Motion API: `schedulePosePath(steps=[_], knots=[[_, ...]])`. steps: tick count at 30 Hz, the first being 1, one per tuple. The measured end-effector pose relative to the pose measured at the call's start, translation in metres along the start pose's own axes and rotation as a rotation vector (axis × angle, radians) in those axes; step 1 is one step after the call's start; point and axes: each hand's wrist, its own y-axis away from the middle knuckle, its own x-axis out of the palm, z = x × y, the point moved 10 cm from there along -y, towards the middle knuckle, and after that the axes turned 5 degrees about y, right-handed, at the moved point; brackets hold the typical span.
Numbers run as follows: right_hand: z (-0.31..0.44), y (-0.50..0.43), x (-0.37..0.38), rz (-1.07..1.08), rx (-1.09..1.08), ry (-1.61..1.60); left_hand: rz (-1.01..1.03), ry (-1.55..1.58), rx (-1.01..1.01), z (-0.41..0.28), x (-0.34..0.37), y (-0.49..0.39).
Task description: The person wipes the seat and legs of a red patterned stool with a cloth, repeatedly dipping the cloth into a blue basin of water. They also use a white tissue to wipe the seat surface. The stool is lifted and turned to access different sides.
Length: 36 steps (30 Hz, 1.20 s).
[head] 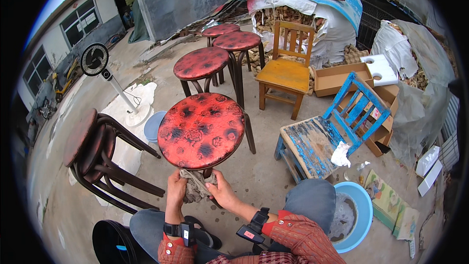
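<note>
My left hand (176,187) and my right hand (224,190) both grip a damp-looking grey-brown cloth (197,187). The cloth is bunched against a dark leg just under the near rim of a round stool (201,130). That stool stands upright, its red padded seat patterned with roses and black patches. Part of the leg is hidden behind the cloth and my fingers. To the left, stacked stools (91,146) lie tipped on their sides with their dark legs pointing right.
A light-blue basin (367,205) of sudsy water sits by my right knee, a black bucket (106,242) at lower left. A worn blue chair (307,143), a yellow wooden chair (284,75), more red stools (200,63), a pedestal fan (121,88) and a small blue-grey basin (151,126) stand around.
</note>
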Motion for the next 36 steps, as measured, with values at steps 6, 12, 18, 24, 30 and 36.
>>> schedulePosePath(steps=[6, 12, 18, 24, 30, 36], knots=[[-0.003, -0.005, 0.049, 0.219, -0.024, 0.147, -0.339, -0.334, 0.103, -0.014, -0.068, 0.002], [0.002, -0.005, 0.032, 0.319, -0.036, 0.207, -0.450, -0.842, 0.180, -0.061, -0.040, 0.035], [-0.023, -0.004, -0.063, 0.145, 0.176, 0.038, 0.215, -0.450, -0.050, -0.016, 0.037, 0.046], [0.043, -0.049, -0.161, -0.408, -0.222, 0.330, 0.076, 0.399, -0.407, 0.068, 0.129, 0.032], [0.104, -0.108, -0.156, -0.478, -0.539, 0.635, -0.072, 0.835, -0.246, 0.053, 0.129, -0.003], [0.084, -0.156, -0.134, -0.024, -0.428, 0.825, -0.183, 0.874, -0.118, 0.067, 0.119, -0.020]])
